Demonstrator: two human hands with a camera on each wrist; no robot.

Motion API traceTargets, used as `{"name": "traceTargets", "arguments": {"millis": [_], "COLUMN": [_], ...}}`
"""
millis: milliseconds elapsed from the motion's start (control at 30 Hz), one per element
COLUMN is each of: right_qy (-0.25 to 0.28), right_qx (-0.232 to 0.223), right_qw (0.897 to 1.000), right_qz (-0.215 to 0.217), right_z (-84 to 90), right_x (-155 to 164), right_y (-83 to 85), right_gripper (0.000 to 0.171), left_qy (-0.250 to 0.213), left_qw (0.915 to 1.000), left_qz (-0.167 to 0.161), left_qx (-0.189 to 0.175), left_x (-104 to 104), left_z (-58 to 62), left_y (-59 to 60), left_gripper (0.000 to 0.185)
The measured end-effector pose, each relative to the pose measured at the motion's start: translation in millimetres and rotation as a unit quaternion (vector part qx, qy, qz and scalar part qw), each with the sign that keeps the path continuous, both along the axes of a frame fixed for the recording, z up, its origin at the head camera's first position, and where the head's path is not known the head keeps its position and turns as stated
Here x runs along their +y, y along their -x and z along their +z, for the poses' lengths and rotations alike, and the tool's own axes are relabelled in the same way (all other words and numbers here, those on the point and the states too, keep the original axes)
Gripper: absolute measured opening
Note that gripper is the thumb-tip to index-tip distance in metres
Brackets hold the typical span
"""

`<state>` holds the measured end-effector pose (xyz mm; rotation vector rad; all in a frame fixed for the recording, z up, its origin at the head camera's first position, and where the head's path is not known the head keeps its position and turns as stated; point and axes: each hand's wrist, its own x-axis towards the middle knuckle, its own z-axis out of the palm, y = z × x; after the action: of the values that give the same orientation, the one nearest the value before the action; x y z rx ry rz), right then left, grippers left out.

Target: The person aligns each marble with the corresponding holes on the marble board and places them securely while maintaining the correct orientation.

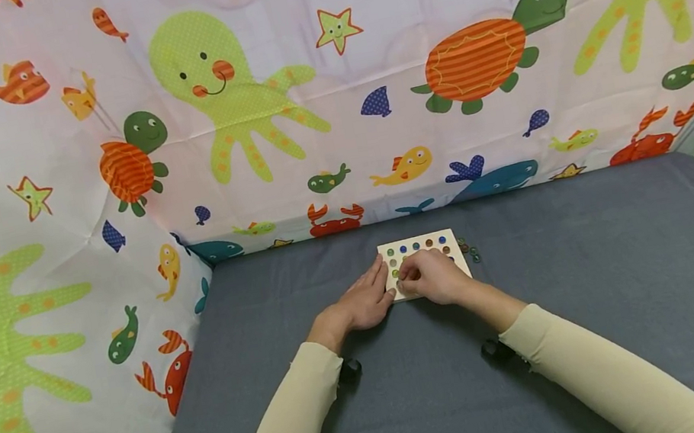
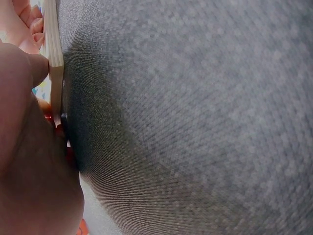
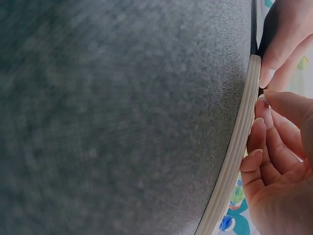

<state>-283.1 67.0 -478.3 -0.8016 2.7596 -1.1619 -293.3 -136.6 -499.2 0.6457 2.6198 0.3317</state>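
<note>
A pale wooden board [image 1: 410, 293] lies on the dark grey cloth, with rows of coloured glass marbles [image 1: 429, 243] in its hollows. My left hand [image 1: 367, 299] rests along the board's left edge, fingers extended, thumb by the near corner. My right hand [image 1: 433, 276] is over the board's near half, hiding part of the rows. Its thumb and forefinger pinch a small marble [image 3: 265, 102], mostly covered by the fingertips, while the other fingers curl beside the board's edge. In the left wrist view the board's layered side [image 2: 57, 73] shows next to the left thumb.
Several loose marbles [image 1: 474, 254] lie on the cloth just right of the board. Grey cloth [image 1: 609, 279] covers the table. A curtain [image 1: 319, 136] printed with sea animals hangs behind and to the sides. Dark wrist straps [image 1: 496, 350] sit below both wrists.
</note>
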Motion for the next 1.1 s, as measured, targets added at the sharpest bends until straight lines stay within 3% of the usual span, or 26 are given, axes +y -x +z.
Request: {"name": "traceTargets", "arguments": {"millis": [467, 767, 1100], "right_qy": [-0.027, -0.028, -0.035], "right_qx": [0.003, 0.000, -0.004], "right_qw": [0.999, 1.000, 0.999], "right_qz": [-0.026, -0.007, 0.033], "right_z": [-1.6, 2.3, 10.4], "right_x": [-5.9, -2.0, 9.5], "right_y": [0.1, -3.1, -19.5], "right_gripper": [0.007, 0.013, 0.017], "left_qy": [0.001, 0.001, -0.007], "left_qw": [1.0000, 1.0000, 1.0000], "left_qz": [-0.004, 0.000, 0.001], "left_qx": [-0.003, -0.003, 0.004], "left_x": [0.2, 1.1, -0.5], "left_z": [-2.5, -1.2, -2.4], "left_y": [4.0, 3.3, 2.3], "left_gripper": [0.067, 0.067, 0.069]}}
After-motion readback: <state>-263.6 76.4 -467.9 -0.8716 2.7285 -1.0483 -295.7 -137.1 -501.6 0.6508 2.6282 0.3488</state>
